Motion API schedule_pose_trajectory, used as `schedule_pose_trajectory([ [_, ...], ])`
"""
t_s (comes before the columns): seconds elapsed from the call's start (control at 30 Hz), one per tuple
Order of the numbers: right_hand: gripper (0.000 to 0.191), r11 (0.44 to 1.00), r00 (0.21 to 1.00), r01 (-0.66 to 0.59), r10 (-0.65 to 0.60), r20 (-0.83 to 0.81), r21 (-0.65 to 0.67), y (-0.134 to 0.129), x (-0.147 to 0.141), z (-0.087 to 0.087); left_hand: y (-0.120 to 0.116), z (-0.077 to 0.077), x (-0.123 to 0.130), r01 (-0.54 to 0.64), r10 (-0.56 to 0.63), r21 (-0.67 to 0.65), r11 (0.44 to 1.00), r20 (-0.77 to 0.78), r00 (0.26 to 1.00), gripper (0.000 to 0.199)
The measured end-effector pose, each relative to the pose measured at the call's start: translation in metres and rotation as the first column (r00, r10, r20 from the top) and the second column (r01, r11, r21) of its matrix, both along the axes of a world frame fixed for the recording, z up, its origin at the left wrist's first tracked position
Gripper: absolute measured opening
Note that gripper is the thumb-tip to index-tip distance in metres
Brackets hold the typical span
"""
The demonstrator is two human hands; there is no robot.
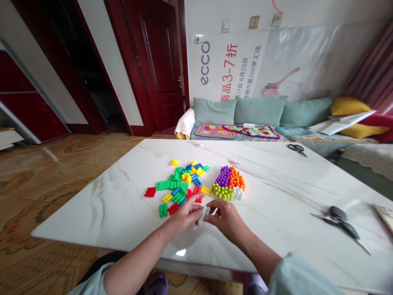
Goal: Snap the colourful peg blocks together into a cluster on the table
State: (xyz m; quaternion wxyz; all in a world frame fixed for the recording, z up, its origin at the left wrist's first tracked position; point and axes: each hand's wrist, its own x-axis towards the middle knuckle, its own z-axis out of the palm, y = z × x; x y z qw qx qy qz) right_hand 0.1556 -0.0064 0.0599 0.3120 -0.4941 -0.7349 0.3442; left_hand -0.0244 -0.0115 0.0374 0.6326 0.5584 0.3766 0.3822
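My left hand (185, 214) and my right hand (226, 214) meet near the front of the table, both closed on a small white plastic piece (204, 212) with rounded, peg-like parts. The fingers partly cover it, so I cannot tell whether it is one piece or two joined. Just beyond my left hand lies a loose pile of similar green pieces (171, 185), yellow pieces (205, 191), blue pieces (197, 180) and red pieces (150, 191). Past my right hand stand tight groups of purple pieces (223, 176), orange pieces (236, 179), lime-green pieces (222, 192) and white pieces (238, 193).
The white marbled table (123, 213) spreads out under my arms. Black-handled scissors (340, 223) lie at the right, and a smaller black pair of scissors (296, 149) rests at the far edge. Behind the table is a sofa with green cushions (260, 110).
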Motion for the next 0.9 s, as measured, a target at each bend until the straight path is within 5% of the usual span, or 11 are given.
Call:
schedule_pose_trajectory([
  [0.4, 0.01, 0.98, 0.979, 0.194, -0.196, 0.059, 0.033, 0.007, 0.032, -0.002, 0.005, -0.03, 0.011, -0.012, 0.023, 0.072, 0.997, -0.143, 0.99, 0.047],
  [0.57, 0.01, 0.9, 0.832, 0.409, -0.435, 0.344, 0.151, 0.027, 0.079, 0.002, 0.007, -0.033, 0.012, 0.011, 0.011, 0.092, 0.996, -0.227, 0.974, 0.038],
  [0.67, 0.012, 0.892, 0.754, 0.421, -0.445, 0.484, 0.165, 0.035, 0.093, -0.009, 0.008, -0.032, 0.011, 0.012, 0.01, 0.081, 0.997, -0.258, 0.966, 0.036],
  [0.9, 0.019, 0.894, 0.749, 0.427, -0.433, 0.501, 0.135, 0.039, 0.094, -0.016, 0.008, -0.032, 0.009, 0.021, -0.001, 0.065, 0.998, -0.296, 0.955, 0.034],
])
